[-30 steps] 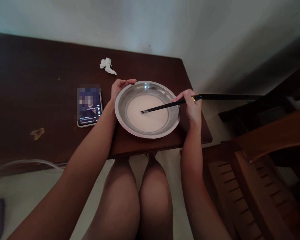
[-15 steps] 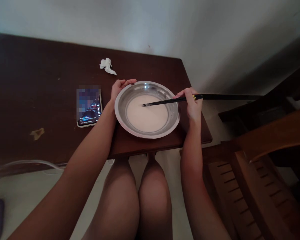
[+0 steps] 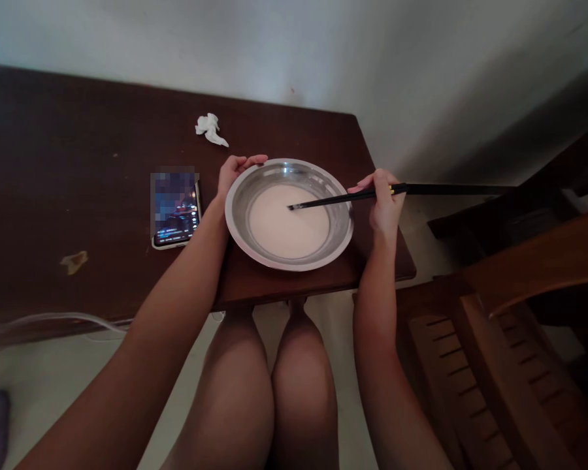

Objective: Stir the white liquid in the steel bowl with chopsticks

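Note:
A wide metal bowl rests near the front edge of the dark wooden table, holding a pale, creamy liquid. My left hand grips the bowl's left rim, its fingers curled along the far side and the thumb hidden. Black chopsticks are pinched in my right hand, to the right of the bowl. They lean over the right rim, their whitish-coated tips at the middle of the liquid. Whether the tips touch the surface I cannot tell.
Left of the bowl a lit phone lies on the table. Behind it is a crumpled white tissue; a brownish scrap lies farther left. A white cable runs along the front edge. A wooden chair stands at right.
My right hand has shifted a little to the right, drawing the chopstick tips the same way through the bowl's middle. My left hand and the bowl stay practically in place.

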Demonstrator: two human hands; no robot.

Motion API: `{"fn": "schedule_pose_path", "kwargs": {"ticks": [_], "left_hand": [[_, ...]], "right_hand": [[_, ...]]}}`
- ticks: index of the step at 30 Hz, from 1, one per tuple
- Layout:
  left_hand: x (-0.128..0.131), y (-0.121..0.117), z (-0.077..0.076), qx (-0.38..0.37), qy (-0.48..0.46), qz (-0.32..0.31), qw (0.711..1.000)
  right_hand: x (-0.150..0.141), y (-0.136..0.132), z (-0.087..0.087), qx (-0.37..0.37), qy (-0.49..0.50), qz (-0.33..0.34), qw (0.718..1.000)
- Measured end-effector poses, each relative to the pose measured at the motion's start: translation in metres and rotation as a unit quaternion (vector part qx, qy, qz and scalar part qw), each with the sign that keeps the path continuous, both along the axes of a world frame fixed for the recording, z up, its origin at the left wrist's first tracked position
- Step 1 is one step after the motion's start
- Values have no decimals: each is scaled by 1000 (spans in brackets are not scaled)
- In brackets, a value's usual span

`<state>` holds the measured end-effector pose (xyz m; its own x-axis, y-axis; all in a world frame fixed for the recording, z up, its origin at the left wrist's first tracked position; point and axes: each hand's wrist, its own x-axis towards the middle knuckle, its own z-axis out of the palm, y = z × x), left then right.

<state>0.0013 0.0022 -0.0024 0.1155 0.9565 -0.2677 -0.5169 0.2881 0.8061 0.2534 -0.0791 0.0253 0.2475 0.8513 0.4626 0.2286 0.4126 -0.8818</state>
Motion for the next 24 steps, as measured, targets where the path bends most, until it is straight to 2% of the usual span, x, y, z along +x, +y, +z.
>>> {"fn": "schedule_pose_path", "kwargs": {"ticks": [6, 11, 17, 22, 24], "left_hand": [[1, -3, 4, -3, 9, -2, 1000], [1, -4, 5, 0, 6, -4, 1000], [1, -2, 3, -4, -4, 2, 1000], [1, -2, 4, -13, -37, -11, 999], [1, -3, 5, -15, -44, -14, 999]], "right_hand": [[-3, -2, 0, -16, -45, 70, 996], [1, 1, -1, 4, 6, 4, 1000], [-3, -2, 0, -33, -36, 59, 997], [1, 1, -1, -5, -10, -11, 1000], [2, 1, -2, -14, -1, -1, 1000]]}}
